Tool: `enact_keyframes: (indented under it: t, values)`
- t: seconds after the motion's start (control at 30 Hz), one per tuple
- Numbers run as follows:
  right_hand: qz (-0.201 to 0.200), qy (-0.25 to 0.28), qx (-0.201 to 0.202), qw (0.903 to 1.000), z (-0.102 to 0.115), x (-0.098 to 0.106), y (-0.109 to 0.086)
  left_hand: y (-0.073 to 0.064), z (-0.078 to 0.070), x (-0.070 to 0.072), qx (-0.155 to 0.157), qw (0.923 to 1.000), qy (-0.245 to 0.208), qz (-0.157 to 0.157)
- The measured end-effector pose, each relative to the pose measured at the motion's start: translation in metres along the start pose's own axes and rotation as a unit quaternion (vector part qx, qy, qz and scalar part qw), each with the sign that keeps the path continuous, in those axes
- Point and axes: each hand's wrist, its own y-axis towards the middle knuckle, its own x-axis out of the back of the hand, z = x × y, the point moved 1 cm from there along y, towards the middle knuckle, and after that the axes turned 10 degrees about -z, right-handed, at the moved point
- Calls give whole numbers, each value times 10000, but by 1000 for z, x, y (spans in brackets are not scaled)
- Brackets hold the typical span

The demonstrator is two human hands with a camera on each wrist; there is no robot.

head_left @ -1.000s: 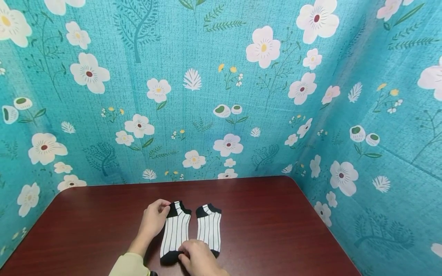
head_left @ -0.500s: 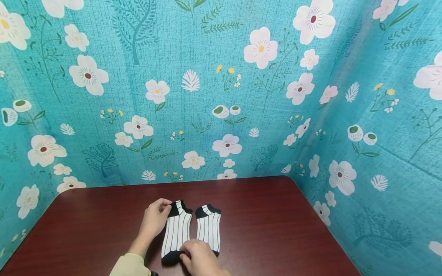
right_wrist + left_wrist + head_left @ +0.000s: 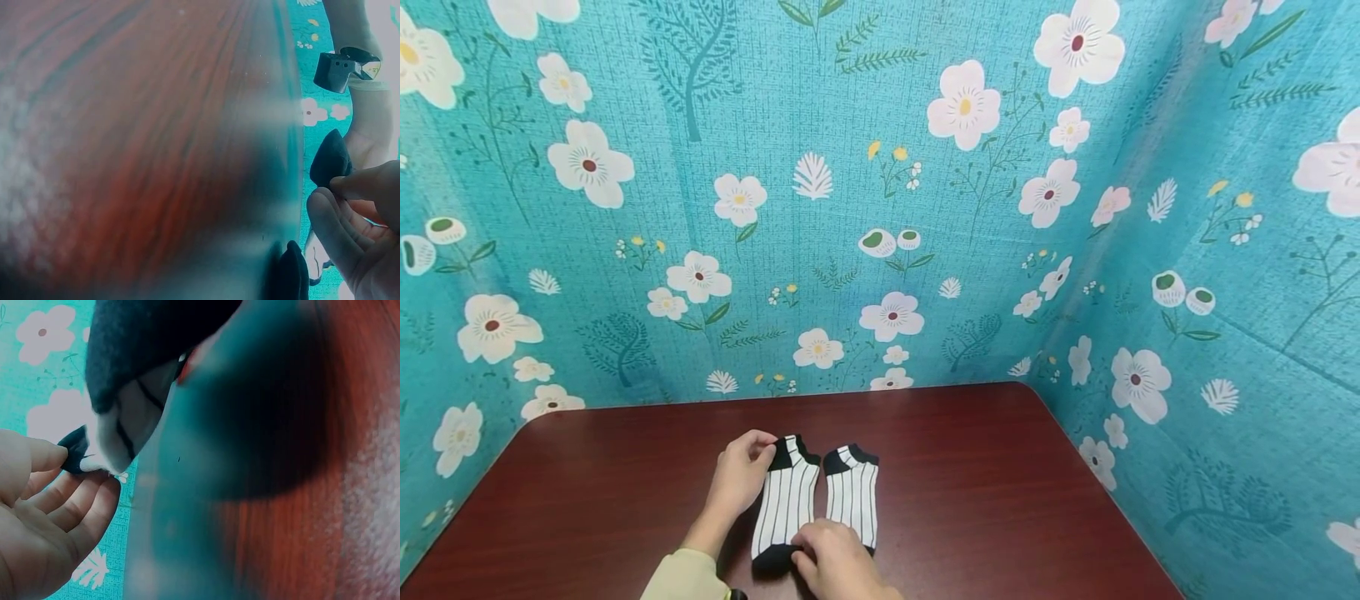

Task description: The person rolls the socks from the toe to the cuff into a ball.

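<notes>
Two short white socks with black stripes and black heels, toes and cuffs lie side by side. My left hand pinches the left sock at its black heel end; in the left wrist view the thumb and fingers hold its edge. At the near end, my right hand pinches the same sock's black toe between thumb and fingertips. The right sock lies flat a narrow gap away, its toe mostly covered by my right hand.
The dark red wooden table has rounded far corners. A teal flowered cloth hangs behind it and along the right side. A wrist camera sits on my left wrist.
The left sock has shifted slightly right, closer to the right sock, with both hands still holding it. The right sock stays in place on the table.
</notes>
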Motion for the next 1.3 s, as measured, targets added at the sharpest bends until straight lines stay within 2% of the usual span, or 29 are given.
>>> enact_keyframes:
  t: [0.3,1.0,1.3]
  values:
    - [-89,-56,48,9999,-1,3,0,-3,-7,1,37,9999,-118,3]
    - [-186,-77,0,9998,-3,13,-2,-2,-16,-12,100,9993,-355,65]
    - [-508,-161,187,9984,-10,15,-8,-3,-17,-19,35,9988,-477,100]
